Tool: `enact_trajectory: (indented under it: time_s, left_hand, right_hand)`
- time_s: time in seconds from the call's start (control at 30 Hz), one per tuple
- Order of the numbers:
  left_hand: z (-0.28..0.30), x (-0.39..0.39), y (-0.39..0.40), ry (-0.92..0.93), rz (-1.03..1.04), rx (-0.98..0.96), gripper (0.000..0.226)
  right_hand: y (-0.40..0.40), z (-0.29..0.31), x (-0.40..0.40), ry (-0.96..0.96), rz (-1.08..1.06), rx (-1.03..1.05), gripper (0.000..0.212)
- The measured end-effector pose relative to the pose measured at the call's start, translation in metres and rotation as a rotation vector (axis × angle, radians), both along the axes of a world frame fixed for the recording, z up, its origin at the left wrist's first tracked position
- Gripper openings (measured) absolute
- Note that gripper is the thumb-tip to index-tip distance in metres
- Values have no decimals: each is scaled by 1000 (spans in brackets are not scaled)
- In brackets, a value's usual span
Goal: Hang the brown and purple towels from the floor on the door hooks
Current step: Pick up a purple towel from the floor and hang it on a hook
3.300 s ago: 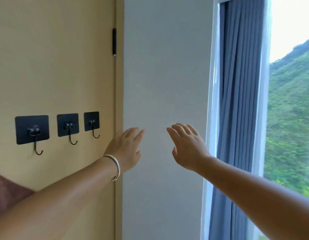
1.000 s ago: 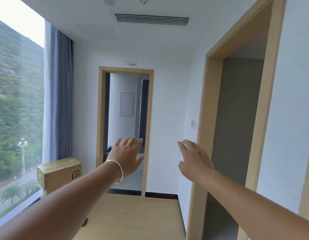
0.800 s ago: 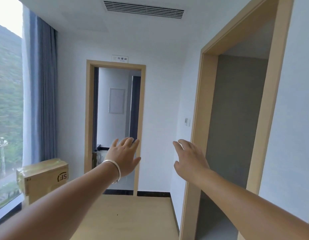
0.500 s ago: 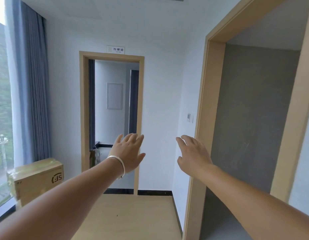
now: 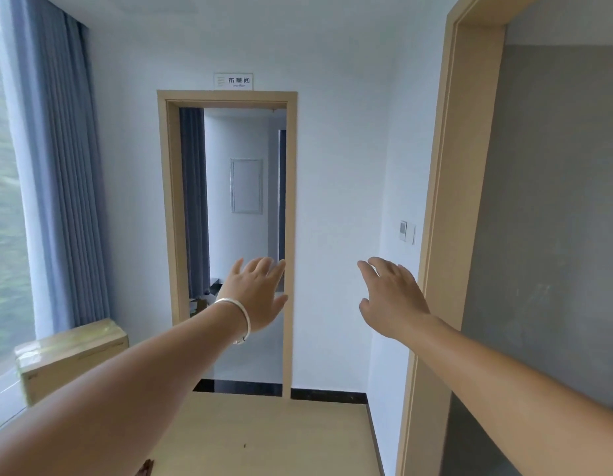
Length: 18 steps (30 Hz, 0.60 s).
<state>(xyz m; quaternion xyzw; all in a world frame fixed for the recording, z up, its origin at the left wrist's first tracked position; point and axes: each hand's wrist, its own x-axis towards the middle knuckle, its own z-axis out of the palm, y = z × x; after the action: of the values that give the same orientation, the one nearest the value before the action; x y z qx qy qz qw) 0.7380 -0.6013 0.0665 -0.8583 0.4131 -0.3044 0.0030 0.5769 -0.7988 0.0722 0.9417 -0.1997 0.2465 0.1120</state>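
Both of my hands are out in front of me with nothing in them: my left hand (image 5: 255,297), with the bracelet (image 5: 241,319), and my right hand (image 5: 390,298) have loose, spread fingers. Neither towel nor the door hooks are in sight. I judge I'm between steps, and next I must look down to the floor (image 5: 270,434) and find a towel.

- Two hands: left hand (image 5: 255,295) at 9 o'clock, right hand (image 5: 392,298) at 3 o'clock
- One bracelet (image 5: 241,316)
- One cardboard box (image 5: 69,357) at 8 o'clock
- Two doorways: far doorway (image 5: 229,101), near doorway (image 5: 439,235)
- One door sign (image 5: 233,81) at 12 o'clock
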Motion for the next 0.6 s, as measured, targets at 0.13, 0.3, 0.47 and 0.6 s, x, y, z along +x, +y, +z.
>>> enact_trajectory:
  time_s: [0.13,0.3,0.47,0.6]
  left_hand:
    - [-9,41,-33,5,12,30,68]
    - [-12,103,-78,11,-1,35,67]
    - [-4,180,-123,14,-46,-10,65]
    - [2,251,-156,5,-77,-41,66]
  right_hand:
    - [-37,-7,39,18,-5,19,65]
    - [-78,-14,97,31,-20,19,65]
    - [-116,-6,167,23,-55,-3,64]
    - [-146,8,230,-2,-88,-17,63]
